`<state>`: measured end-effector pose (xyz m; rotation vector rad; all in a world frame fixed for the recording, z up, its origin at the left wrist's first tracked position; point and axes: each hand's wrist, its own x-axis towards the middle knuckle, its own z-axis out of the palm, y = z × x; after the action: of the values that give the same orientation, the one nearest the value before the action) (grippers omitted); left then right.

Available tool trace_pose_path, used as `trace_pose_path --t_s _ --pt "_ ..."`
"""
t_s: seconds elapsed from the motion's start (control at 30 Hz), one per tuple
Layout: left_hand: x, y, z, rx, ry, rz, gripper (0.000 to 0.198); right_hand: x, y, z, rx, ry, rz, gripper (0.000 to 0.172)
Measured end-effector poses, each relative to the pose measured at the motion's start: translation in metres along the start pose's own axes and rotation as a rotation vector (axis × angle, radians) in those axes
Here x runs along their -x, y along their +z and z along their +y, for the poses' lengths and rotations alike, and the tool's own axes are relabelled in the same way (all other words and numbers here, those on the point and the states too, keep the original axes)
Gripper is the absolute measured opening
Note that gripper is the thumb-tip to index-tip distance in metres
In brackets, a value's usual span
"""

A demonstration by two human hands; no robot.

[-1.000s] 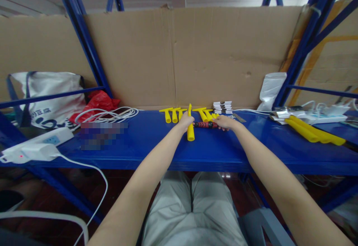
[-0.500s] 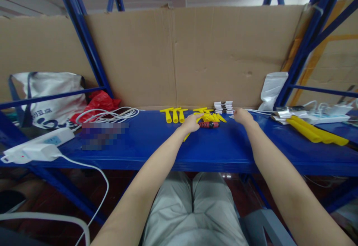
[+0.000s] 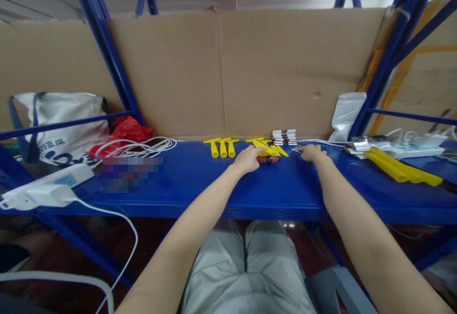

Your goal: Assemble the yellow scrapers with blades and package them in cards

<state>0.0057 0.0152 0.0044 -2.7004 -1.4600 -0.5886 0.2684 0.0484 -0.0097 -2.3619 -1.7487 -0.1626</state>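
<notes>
Beside left grip (image 3: 249,158) — red-black tool (image 3: 269,160)

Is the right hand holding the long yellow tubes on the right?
No, the right hand rests on the blue shelf, well apart from the long yellow tubes.

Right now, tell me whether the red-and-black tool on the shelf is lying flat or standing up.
Lying flat: the red-and-black tool rests on its side, lengthwise along the blue shelf, right beside the left hand.

screwdriver (image 3: 268,160) between hands, on shelf (image 3: 200,185)
</notes>
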Motion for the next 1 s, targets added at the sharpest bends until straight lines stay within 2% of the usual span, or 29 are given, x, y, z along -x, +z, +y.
trace_pose_path --t_s 0.07,0.17,0.47,0.6,0.8,0.93,1.0 --pt "-0.001 0.001 0.000 -0.014 0.007 0.002 0.062 0.008 -0.005 -0.009 0.010 0.020 -0.084 0.048" --pt "-0.002 0.003 -0.001 -0.015 0.018 0.005 0.061 0.017 -0.009 -0.018 0.015 0.002 -0.129 0.053" --pt "-0.002 0.004 -0.001 -0.004 0.024 0.014 0.060 0.009 0.007 -0.016 -0.024 -0.008 -0.081 0.051" --pt "-0.004 0.006 -0.002 0.015 0.022 0.025 0.059 0.008 0.008 -0.017 -0.018 -0.025 -0.081 0.049" --pt "-0.004 0.006 -0.002 0.036 0.029 0.036 0.060 0.010 0.001 -0.022 -0.046 -0.064 -0.004 0.033" --pt "-0.004 0.006 -0.002 0.053 0.032 0.041 0.059 0.003 0.003 -0.022 -0.110 -0.024 -0.030 0.023" --pt "-0.004 0.007 -0.003 0.059 0.034 0.045 0.060 -0.001 0.006 -0.021 -0.140 -0.054 -0.003 0.020"
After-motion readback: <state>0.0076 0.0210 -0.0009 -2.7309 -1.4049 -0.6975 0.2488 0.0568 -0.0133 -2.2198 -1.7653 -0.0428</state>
